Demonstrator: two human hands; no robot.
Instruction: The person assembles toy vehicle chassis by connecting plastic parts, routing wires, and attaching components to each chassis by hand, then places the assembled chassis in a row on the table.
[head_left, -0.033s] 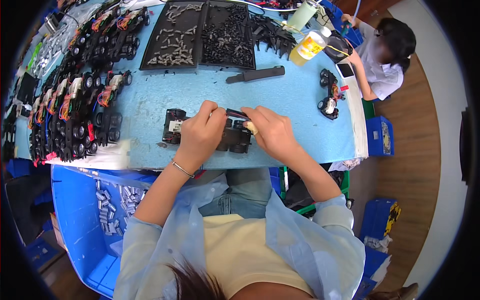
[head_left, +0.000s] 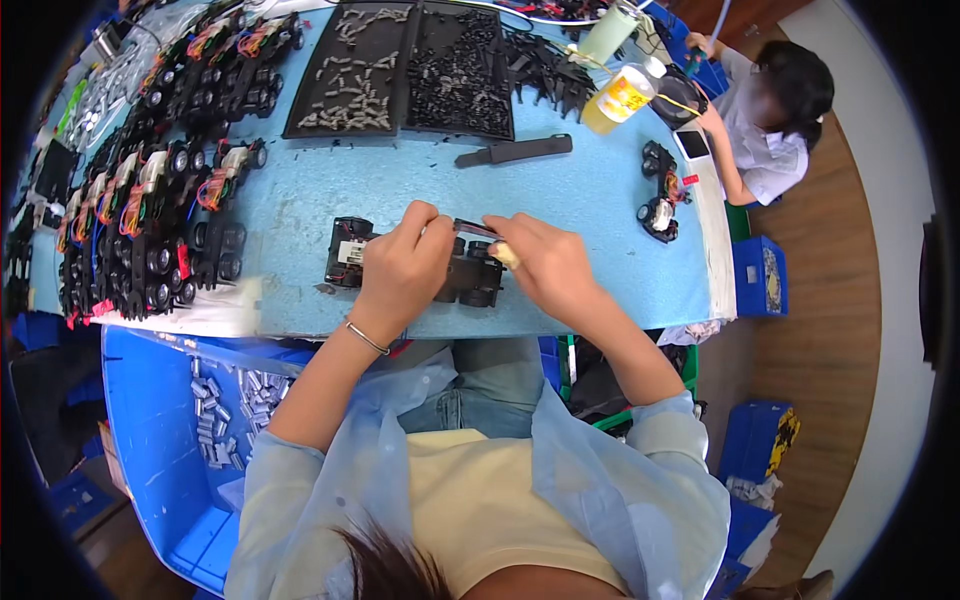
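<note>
A black wheeled toy-car chassis (head_left: 350, 251) lies upside down or on its side on the blue table in front of me; I cannot tell which. My left hand (head_left: 405, 262) is closed over its middle, fingertips pinched together. My right hand (head_left: 548, 262) is closed above its right end, with a pale yellow wrap (head_left: 507, 256) on one finger. Between the fingertips of both hands spans a thin dark strip (head_left: 477, 229) with a shiny edge, its ends hidden by the fingers. Several black wheels (head_left: 481, 281) show between my hands.
Rows of wired car chassis (head_left: 130, 215) stand at left. Black trays (head_left: 345, 75) of small parts, a dark flat tool (head_left: 520, 149) and a yellow bottle (head_left: 620, 97) lie beyond. Another chassis (head_left: 660, 190) and a co-worker (head_left: 765, 130) are right. A blue bin (head_left: 150, 440) stands below left.
</note>
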